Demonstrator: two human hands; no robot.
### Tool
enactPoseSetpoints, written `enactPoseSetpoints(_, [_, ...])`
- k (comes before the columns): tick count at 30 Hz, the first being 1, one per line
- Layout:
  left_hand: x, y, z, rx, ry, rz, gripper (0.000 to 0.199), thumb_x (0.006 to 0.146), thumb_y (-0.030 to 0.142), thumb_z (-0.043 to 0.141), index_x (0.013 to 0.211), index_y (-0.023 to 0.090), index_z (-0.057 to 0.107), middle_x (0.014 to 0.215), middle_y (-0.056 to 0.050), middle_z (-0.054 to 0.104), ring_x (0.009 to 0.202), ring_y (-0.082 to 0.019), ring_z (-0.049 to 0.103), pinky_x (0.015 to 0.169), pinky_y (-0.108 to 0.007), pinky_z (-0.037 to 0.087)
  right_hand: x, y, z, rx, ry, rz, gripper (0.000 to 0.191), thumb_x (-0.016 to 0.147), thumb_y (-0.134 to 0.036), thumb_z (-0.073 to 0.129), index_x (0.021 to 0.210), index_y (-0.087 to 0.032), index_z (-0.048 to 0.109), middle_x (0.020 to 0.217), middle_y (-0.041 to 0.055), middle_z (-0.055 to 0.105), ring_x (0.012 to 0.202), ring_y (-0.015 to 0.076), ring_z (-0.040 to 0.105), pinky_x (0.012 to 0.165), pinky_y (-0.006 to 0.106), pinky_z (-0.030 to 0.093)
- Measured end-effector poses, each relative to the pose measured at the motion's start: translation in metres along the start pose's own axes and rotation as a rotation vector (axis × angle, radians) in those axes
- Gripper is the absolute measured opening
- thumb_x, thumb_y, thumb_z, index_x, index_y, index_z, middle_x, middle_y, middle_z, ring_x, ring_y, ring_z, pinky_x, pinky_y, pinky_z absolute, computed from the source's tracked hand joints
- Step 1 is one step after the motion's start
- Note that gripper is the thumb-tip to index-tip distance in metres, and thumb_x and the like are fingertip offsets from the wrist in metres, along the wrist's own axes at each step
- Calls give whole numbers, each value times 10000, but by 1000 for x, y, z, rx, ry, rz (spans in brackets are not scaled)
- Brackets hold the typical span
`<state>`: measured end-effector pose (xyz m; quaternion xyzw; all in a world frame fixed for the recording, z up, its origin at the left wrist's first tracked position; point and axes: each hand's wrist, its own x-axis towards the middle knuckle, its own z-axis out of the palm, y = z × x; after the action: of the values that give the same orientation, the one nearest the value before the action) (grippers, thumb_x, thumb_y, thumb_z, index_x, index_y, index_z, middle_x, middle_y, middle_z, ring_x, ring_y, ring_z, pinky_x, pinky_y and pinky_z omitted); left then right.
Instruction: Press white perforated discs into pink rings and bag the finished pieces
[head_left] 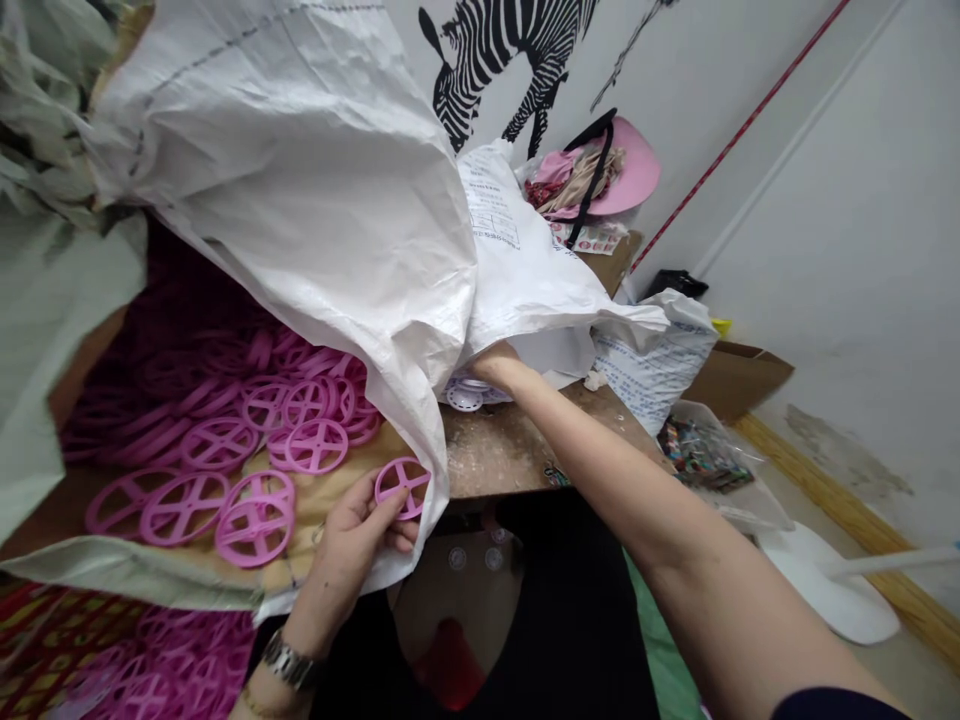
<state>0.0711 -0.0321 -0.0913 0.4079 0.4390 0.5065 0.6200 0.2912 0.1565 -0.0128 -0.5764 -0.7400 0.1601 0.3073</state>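
Note:
My left hand (367, 525) pinches one pink spoked ring (403, 487) between thumb and fingers, at the right edge of a large open white sack (322, 190). Many pink rings (217, 440) lie heaped inside that sack, with several loose at its mouth beside my left hand. My right hand (487, 362) reaches into a second white sack (525, 270) further back; its fingers are hidden inside. White round pieces (465, 394) show at that sack's opening, just below my right wrist.
A worn wooden table (487, 455) lies under the sacks. A pink hat (634, 170) sits behind. To the right are a plastic box of small coloured pieces (709, 455) and a cardboard box (739, 380). A red basket (45, 640) with pink rings stands low at left.

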Motion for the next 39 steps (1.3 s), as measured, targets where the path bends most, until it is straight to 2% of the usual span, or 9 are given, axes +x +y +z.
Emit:
enactPoseSetpoints(4, [-1,1,0,1,5,10,509,691,431,826,1065,141,637,645,27,689,495,-127,665,451,-184,543,0,4,-6,-9,135,61,550,854,-164,567,1401,-121,522,1514,128,476,1462,315,326,1215,405,250])
enactPoseSetpoints(7, [-3,3,1,-13,-1,7,507,678,429,834,1050,140,647,656,23,689,503,-130,666,452,-187,542,-11,10,-13,31,173,130,348,815,-212,595,1134,-131,711,1222,142,704,1231,358,585,1044,441,460])
enactPoseSetpoints(10, [-6,6,2,-34,-9,2,516,677,419,840,1068,138,656,704,3,713,527,-123,667,474,-183,545,-25,16,-19,94,211,178,206,793,-266,606,878,-162,763,927,98,775,974,323,697,874,413,536])
enactPoseSetpoints(19, [-21,16,5,-73,21,41,462,711,395,824,1050,137,643,771,-25,735,575,-137,692,497,-188,562,-64,22,-34,338,430,166,176,751,-343,619,702,-184,675,726,26,695,776,199,636,745,298,494])
enactPoseSetpoints(23, [-31,25,5,-59,25,88,425,755,372,789,1077,148,626,797,-8,716,597,-137,701,506,-188,568,-97,20,-37,495,454,148,248,727,-436,623,755,-193,661,629,-27,583,592,130,530,581,253,445])
enactPoseSetpoints(26, [-38,33,4,-52,15,121,365,793,361,754,1071,160,629,790,12,686,638,-138,709,540,-190,582,-130,10,-34,620,433,145,287,692,-463,685,817,-205,674,677,-27,607,529,96,479,517,228,415])
enactPoseSetpoints(29, [-43,40,6,-50,-8,105,366,802,342,740,1100,165,623,832,5,682,663,-145,716,567,-207,600,-163,-7,-30,772,404,155,248,658,-401,776,796,-220,679,732,-10,649,535,92,505,493,216,420])
enactPoseSetpoints(32, [-47,46,10,-71,-32,69,382,793,317,750,1109,154,610,852,-7,686,660,-140,714,577,-211,607,-190,-28,-27,822,349,164,247,672,-393,804,789,-227,663,746,-2,661,532,100,530,473,216,437])
enactPoseSetpoints(39, [-55,43,19,-47,-138,-10,405,861,311,708,1225,198,571,984,-34,708,724,-132,729,652,-219,624,-220,-61,-10,924,157,216,260,765,-403,778,827,-208,618,633,-41,613,498,90,539,452,186,441])
